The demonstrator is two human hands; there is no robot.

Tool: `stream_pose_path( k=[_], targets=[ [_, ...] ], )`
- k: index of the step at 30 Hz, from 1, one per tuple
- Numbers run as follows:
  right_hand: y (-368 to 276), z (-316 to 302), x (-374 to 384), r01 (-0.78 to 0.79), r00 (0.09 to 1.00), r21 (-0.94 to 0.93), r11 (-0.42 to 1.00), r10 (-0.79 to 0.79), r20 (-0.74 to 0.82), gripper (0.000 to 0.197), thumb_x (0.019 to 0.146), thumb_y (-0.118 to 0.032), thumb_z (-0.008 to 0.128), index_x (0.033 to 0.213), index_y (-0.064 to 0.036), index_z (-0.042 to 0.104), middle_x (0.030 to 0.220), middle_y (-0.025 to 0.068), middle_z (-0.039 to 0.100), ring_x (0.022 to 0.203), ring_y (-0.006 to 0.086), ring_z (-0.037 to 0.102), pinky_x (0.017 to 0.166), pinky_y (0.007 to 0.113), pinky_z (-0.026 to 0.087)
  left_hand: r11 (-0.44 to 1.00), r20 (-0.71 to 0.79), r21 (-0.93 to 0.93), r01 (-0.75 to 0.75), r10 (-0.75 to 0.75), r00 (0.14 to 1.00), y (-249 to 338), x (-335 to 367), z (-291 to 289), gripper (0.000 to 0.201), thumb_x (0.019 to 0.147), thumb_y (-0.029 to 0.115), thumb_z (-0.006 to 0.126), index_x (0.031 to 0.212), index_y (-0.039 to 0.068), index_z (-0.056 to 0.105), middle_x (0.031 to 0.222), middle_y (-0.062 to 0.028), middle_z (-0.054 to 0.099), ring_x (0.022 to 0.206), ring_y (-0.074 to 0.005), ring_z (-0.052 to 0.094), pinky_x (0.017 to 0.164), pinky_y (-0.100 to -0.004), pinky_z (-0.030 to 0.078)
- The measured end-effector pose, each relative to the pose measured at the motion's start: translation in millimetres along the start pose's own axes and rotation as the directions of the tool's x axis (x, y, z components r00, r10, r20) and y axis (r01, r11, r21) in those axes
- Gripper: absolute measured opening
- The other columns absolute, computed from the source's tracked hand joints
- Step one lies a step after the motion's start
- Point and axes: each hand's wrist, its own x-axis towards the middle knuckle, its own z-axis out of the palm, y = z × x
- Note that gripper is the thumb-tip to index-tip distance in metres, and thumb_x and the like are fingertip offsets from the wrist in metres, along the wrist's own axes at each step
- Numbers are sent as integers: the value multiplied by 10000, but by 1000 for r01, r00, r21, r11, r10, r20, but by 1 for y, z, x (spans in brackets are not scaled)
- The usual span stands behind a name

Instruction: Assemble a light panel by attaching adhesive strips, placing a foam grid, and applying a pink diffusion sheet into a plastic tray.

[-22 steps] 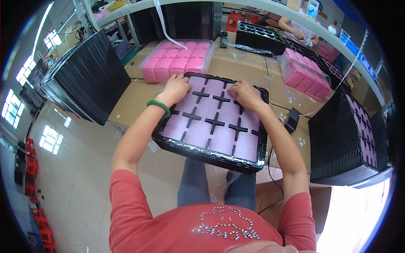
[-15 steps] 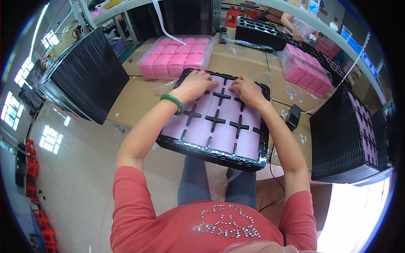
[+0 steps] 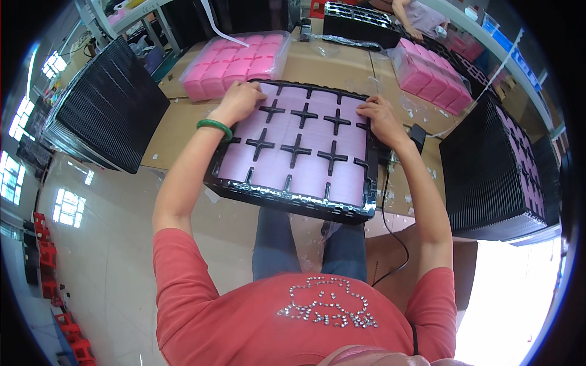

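Note:
A black plastic tray lies in front of me near the table's front edge, with rows of black crosses between its cells. Pale pink-lilac sheets fill the cells. My left hand, below a green bangle, is closed over the tray's far left corner, fingertips on the sheets. On the far right side, my right hand curls over the rim with its fingertips at the sheets' edge. Both thumbs are largely hidden.
A clear box of bright pink pieces stands beyond the tray; another pink block sits at the far right. Tall stacks of black trays rise at left and right. Across the table, a co-worker's hand shows.
My hands have moved apart, from the far middle of the sheets out to the tray's left and right sides. The whole view has shifted slightly.

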Motion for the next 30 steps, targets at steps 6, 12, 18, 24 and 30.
stream_pose_path(
  k=[6, 12, 18, 24, 30],
  targets=[
    [-12, 10, 18, 67, 986, -58, 996, -75, -152, 258, 732, 35, 557, 891, -32, 749, 971, 85, 732, 1117, 307, 592, 942, 412, 482, 999, -93, 39, 15, -12, 996, -18, -18, -1, 329, 851, 38, 529, 1077, 123, 753, 1065, -80, 690, 1077, -255, 634, 960, -399, 421],
    [0, -4, 10, -102, 993, -130, 986, 93, -69, 206, 775, 29, 557, 893, -23, 718, 980, 88, 725, 1135, 316, 582, 955, 417, 473, 988, -12, 127, 89, -88, 996, -17, 0, -4, 307, 829, 55, 576, 1092, 92, 729, 1124, -99, 690, 1084, -290, 630, 967, -421, 452],
    [-20, 16, -4, -28, 991, -113, 993, 13, -132, 195, 777, 5, 565, 906, -25, 709, 1020, 74, 703, 1140, 306, 576, 963, 410, 466, 981, -121, -3, 195, -194, 973, -29, 9, 11, 226, 908, 167, 608, 1076, 164, 758, 1065, -107, 679, 1057, -326, 608, 911, -466, 480],
    [-33, 12, -4, -35, 999, -149, 988, 33, -14, 192, 784, -25, 569, 908, -22, 716, 1058, 66, 707, 1182, 295, 559, 1003, 408, 447, 944, -81, 266, 195, -179, 980, -19, 1, 14, 229, 859, 170, 640, 1044, 191, 774, 1083, -67, 663, 1100, -258, 588, 945, -423, 433],
    [-67, -26, -33, -7, 1000, -289, 957, 1, -21, 236, 776, 0, 584, 957, -43, 730, 1118, 74, 699, 1234, 305, 545, 1030, 435, 442, 991, -347, 129, -40, 82, 934, 22, -28, -4, 249, 818, 139, 657, 1052, 137, 742, 1058, -45, 649, 1051, -242, 584, 933, -410, 420]
  ],
)
